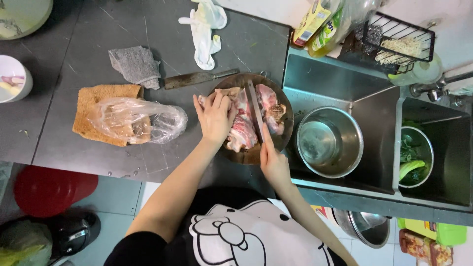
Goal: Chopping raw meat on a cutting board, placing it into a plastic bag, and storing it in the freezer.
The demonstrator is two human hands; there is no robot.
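Note:
A round wooden chopping board lies at the counter's edge beside the sink, with raw pink meat on it. My left hand presses flat on the left part of the meat. My right hand grips the handle of a knife, whose blade lies across the meat, pointing away from me.
A cleaver lies behind the board. A clear plastic bag rests on a brown cloth; a grey cloth and white gloves lie further back. The sink holds a steel pot and a bowl of greens.

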